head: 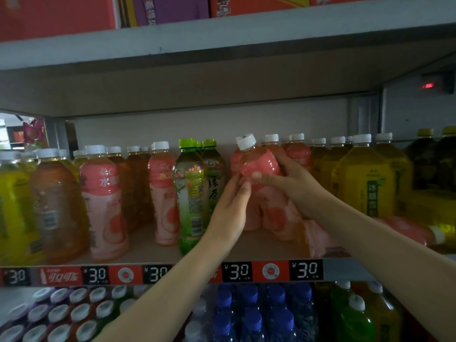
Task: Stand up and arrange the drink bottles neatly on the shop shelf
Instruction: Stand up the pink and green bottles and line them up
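Shop: price tags point(237, 271) along stocked shelf point(172, 255)

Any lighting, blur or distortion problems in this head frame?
Head view: dim, with the shelf recess shadowed; wide-angle bends the shelf edges; the left bottles and the tilted pink bottle, held by the left hand and right hand, are soft; price tags readable.
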Tool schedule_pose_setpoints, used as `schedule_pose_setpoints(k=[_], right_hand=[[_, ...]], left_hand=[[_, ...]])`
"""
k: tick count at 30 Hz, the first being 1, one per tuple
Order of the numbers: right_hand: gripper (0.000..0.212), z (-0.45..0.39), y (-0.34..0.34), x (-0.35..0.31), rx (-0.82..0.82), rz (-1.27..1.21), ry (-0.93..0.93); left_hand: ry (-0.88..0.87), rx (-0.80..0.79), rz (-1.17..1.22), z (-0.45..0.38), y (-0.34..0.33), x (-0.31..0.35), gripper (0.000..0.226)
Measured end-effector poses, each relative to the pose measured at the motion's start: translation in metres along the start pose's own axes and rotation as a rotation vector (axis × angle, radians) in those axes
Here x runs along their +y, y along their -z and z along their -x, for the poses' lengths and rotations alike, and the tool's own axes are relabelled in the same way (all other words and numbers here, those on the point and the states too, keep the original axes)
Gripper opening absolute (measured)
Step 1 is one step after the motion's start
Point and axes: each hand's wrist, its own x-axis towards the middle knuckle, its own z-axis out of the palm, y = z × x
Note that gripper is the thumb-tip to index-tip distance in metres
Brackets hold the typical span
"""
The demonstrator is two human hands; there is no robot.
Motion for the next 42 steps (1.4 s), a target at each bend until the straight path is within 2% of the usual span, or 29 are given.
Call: schedule_pose_setpoints(k=[4,8,12,20,22,26,30,35,37,42], right_hand=[[0.060,-0.011,-0.011,-0.010,-0.014,-0.145,-0.012],[0.069,-0.017,-0.034,-0.005,-0.014,-0.333,-0.130],[0.066,-0.013,-0.045,0.012,-0.002,-0.491,-0.229],[0.073,-0.005,-0.041,0.014,-0.046,-0.416,-0.250],[0.070,0.003,-0.037,0.010,-0.023,-0.365,-0.258],[0.060,0.025,-0.034,0.002,0.105,-0.054,-0.175],[0.050,0.050,-0.030,-0.005,0.230,0.132,-0.102],[0.038,0.079,-0.017,-0.016,0.348,0.316,-0.089],[0.031,0.093,-0.009,-0.019,0.396,0.378,-0.068],[0.031,0.127,0.019,-0.017,0.467,0.613,-0.104]], left_hand=[[-0.062,0.003,0.019,0.000,0.002,0.007,0.044],[-0.030,0.062,0.002,0.003,0.012,0.002,0.045],[0.046,0.080,-0.053,0.010,0.017,-0.009,0.046],[0.100,0.103,-0.029,0.018,0.014,-0.018,0.048],[0.073,0.143,-0.025,0.023,0.012,-0.018,0.048],[0.032,0.250,0.014,0.034,0.007,-0.008,0.050],[-0.012,0.252,-0.028,0.043,0.002,0.003,0.028],[0.023,0.043,0.074,0.053,-0.015,0.011,0.017],[0.034,-0.009,0.030,0.054,-0.023,0.010,0.015],[-0.029,-0.181,-0.056,0.061,-0.051,0.004,0.020]])
